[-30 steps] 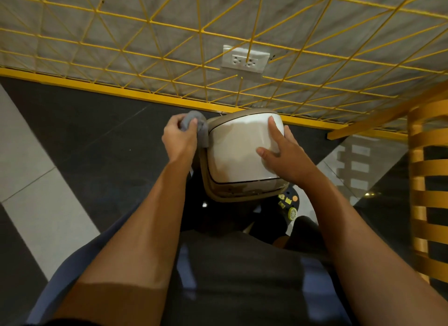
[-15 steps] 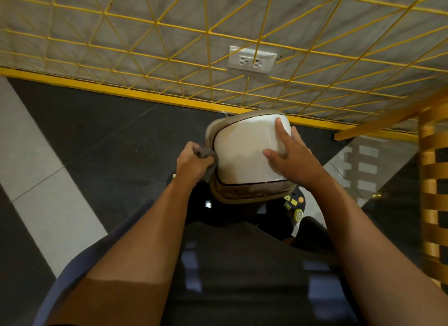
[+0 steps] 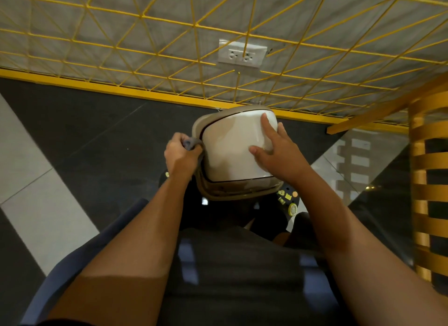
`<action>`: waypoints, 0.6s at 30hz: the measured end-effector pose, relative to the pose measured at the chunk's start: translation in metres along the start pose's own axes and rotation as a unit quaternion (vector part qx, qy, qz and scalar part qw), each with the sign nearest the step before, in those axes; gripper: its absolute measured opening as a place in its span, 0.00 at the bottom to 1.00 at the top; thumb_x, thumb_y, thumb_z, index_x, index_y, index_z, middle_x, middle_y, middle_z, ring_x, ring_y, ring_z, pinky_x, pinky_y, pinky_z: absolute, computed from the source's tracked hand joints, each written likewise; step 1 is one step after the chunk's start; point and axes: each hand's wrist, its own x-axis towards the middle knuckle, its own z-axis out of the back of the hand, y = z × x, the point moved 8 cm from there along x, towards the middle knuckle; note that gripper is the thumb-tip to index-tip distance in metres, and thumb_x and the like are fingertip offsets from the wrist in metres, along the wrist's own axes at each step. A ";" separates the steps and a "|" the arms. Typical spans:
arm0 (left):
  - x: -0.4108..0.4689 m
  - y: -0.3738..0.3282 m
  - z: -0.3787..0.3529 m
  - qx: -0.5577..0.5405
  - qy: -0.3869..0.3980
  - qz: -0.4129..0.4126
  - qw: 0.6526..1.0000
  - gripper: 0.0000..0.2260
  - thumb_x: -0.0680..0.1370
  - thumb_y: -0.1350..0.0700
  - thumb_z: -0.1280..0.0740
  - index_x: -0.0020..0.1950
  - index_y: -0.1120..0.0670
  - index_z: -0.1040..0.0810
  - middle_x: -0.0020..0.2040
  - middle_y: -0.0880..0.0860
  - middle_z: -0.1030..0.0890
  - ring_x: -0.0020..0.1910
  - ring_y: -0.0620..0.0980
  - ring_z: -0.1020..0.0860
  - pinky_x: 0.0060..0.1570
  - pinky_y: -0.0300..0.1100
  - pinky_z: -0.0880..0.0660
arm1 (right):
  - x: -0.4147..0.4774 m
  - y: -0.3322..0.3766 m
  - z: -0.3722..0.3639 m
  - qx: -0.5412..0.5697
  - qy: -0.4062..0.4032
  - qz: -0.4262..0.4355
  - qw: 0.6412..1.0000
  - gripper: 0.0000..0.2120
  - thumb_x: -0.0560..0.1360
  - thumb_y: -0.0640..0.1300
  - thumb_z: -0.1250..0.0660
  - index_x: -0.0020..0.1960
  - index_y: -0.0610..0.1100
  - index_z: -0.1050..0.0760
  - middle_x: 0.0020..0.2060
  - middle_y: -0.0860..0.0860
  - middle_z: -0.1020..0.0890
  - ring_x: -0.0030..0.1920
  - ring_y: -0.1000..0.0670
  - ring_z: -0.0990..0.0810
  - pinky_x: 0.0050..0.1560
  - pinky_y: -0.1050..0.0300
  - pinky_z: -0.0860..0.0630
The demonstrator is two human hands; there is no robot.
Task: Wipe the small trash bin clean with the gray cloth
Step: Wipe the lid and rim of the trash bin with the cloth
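A small trash bin [image 3: 230, 146] with a white lid and a tan rim stands on the floor right in front of me, seen from above. My left hand [image 3: 180, 156] is closed around a bunched gray cloth [image 3: 190, 142] and presses it against the bin's left rim. Most of the cloth is hidden inside my fist. My right hand [image 3: 276, 153] lies flat on the right part of the lid, fingers spread, holding the bin steady.
A yellow wire grid fence [image 3: 194, 27] with a yellow base rail runs across just behind the bin, with a white wall socket [image 3: 240, 54] behind it. A yellow slatted stand [image 3: 429, 168] is at the right. Dark and light floor tiles lie to the left.
My left hand with the cloth slid down the bin's left rim from its upper corner, then came partway back up. My right hand stayed on the lid.
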 end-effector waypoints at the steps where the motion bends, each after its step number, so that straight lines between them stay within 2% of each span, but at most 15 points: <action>1: 0.005 -0.004 0.001 -0.001 -0.003 -0.011 1.000 0.08 0.72 0.59 0.31 0.42 0.56 0.30 0.42 0.54 0.25 0.40 0.49 0.29 0.35 0.36 0.36 | 0.000 0.000 -0.001 0.004 -0.003 -0.004 1.000 0.35 0.78 0.53 0.40 0.75 0.56 0.60 0.76 0.44 0.56 0.74 0.39 0.46 0.71 0.46 0.42; 5: 0.008 -0.007 0.005 -0.024 -0.017 -0.038 0.999 0.07 0.72 0.58 0.31 0.44 0.55 0.29 0.46 0.55 0.24 0.43 0.49 0.28 0.34 0.31 0.37 | 0.000 0.002 -0.003 0.008 -0.017 -0.018 1.000 0.35 0.78 0.53 0.40 0.75 0.56 0.60 0.76 0.43 0.55 0.74 0.37 0.45 0.71 0.45 0.41; 11: -0.026 0.022 0.002 -0.033 -0.004 -0.017 0.999 0.07 0.72 0.59 0.32 0.44 0.56 0.29 0.45 0.56 0.24 0.42 0.51 0.26 0.38 0.40 0.30 | -0.002 0.004 -0.002 -0.002 -0.023 -0.029 0.999 0.35 0.78 0.52 0.41 0.75 0.55 0.60 0.76 0.43 0.54 0.73 0.37 0.44 0.70 0.45 0.41; 13: -0.039 0.034 0.004 -0.046 -0.020 0.022 0.998 0.07 0.73 0.58 0.32 0.45 0.56 0.29 0.42 0.54 0.25 0.40 0.50 0.26 0.42 0.43 0.28 | -0.003 0.005 -0.002 -0.003 -0.022 -0.029 0.999 0.35 0.78 0.52 0.41 0.75 0.55 0.60 0.76 0.43 0.54 0.73 0.37 0.43 0.70 0.45 0.40; 15: -0.054 0.052 0.004 -0.102 -0.044 0.102 0.989 0.05 0.74 0.59 0.33 0.44 0.55 0.29 0.38 0.51 0.26 0.39 0.50 0.27 0.43 0.45 0.27 | -0.004 0.006 -0.001 -0.004 -0.020 -0.031 0.999 0.34 0.78 0.52 0.41 0.75 0.55 0.60 0.76 0.43 0.54 0.73 0.36 0.43 0.70 0.45 0.40; 17: -0.072 0.070 -0.002 -0.169 -0.060 0.172 0.969 0.06 0.74 0.59 0.34 0.41 0.52 0.31 0.40 0.54 0.25 0.43 0.53 0.26 0.47 0.48 0.26 | -0.005 0.006 -0.001 -0.002 -0.021 -0.034 0.999 0.34 0.78 0.52 0.41 0.75 0.55 0.59 0.76 0.43 0.54 0.73 0.36 0.44 0.70 0.44 0.40; 18: -0.082 0.078 -0.008 -0.201 -0.063 0.200 0.957 0.05 0.75 0.60 0.34 0.43 0.52 0.30 0.43 0.56 0.25 0.45 0.54 0.26 0.47 0.48 0.26 | -0.005 0.006 -0.001 0.000 -0.021 -0.036 0.999 0.34 0.78 0.52 0.41 0.75 0.55 0.59 0.76 0.43 0.54 0.73 0.36 0.44 0.70 0.44 0.41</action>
